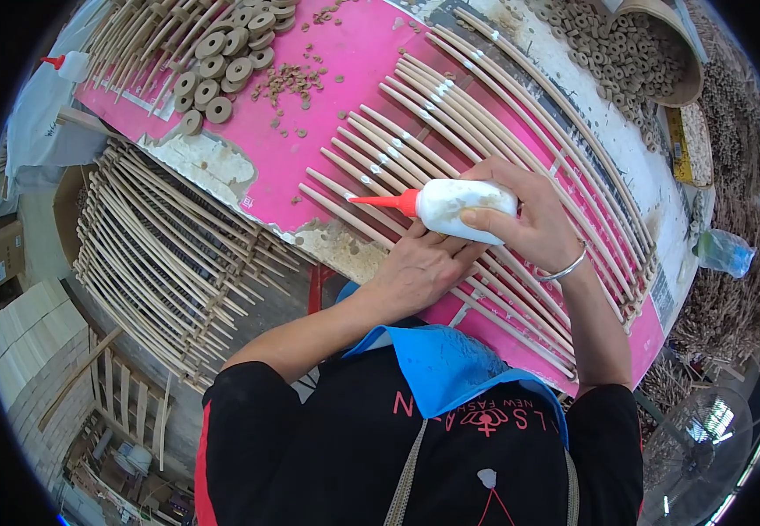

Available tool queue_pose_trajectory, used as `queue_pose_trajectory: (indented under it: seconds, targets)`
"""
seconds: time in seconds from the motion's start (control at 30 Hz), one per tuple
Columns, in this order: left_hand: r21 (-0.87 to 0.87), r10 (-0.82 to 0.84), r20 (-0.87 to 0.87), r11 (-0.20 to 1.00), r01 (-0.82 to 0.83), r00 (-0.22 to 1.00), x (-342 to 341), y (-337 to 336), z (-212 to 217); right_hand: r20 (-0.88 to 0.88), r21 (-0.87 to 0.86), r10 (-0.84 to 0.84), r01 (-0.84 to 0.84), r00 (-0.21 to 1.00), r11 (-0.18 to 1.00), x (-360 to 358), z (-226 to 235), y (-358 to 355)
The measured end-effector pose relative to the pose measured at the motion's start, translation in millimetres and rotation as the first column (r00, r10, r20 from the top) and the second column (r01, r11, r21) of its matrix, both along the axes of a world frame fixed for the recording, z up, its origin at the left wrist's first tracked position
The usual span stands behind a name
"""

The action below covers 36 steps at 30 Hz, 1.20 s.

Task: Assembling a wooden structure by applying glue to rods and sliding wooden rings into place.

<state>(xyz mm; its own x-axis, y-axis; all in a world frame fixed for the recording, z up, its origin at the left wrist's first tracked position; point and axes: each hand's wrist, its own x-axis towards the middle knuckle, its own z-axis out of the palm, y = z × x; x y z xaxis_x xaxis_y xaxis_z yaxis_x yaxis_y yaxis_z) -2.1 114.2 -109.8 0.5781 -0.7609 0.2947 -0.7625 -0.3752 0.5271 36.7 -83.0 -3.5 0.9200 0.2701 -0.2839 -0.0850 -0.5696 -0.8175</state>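
Note:
My right hand [525, 215] is wrapped round a white squeeze bottle [461, 209], tilted on its side. Its red nozzle [378, 202] points left, with the tip at one of the tapered wooden sticks [327, 184]. These sticks lie side by side in a row across the pink table, and several carry white glue dabs [376, 159] in a line near their tapered ends. Below the bottle, my left hand [428, 267] rests over the nearer sticks. Its fingertips are partly hidden under the bottle, so whether they grip a stick is unclear.
Wooden discs with holes [222, 66] and small chips [291, 83] lie on the pink table [266, 167] at the far left. A tipped tub [674, 53] spills small rings [612, 53] at the far right. Assembled stick racks [161, 254] are stacked left, below the table edge. A fan [700, 451] stands lower right.

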Motion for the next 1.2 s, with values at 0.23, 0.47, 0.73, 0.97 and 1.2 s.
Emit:
queue_pose_trajectory:
  seconds: [0.23,0.47,0.73,0.97,1.2]
  targets:
    - [-0.034,-0.006,-0.063,0.999,0.004,0.998,-0.2,2.2,5.1,-0.018,0.05,-0.018,0.019,1.0,0.999,-1.2,3.1,2.4]
    - [0.015,-0.018,-0.097,1.0,0.019,0.995,1.4,4.5,5.7,0.098,-0.038,0.11,-0.106,0.989,0.994,9.9,-6.3,14.7]
    - [0.028,-0.013,-0.144,0.999,0.017,0.989,-4.5,-3.1,-5.4,0.236,0.034,0.058,-0.068,0.97,0.997,-10.2,-20.5,-22.4]
    - [0.205,-0.059,0.082,0.978,0.041,0.995,5.2,-9.6,13.5,0.009,0.489,-0.581,0.503,0.814,0.713,-92.1,-24.2,-84.7]
    - [0.217,-0.085,0.158,0.975,0.049,0.984,4.1,-13.4,15.0,-0.075,0.727,-0.986,0.684,0.148,0.048,-256.2,-18.5,-204.0]
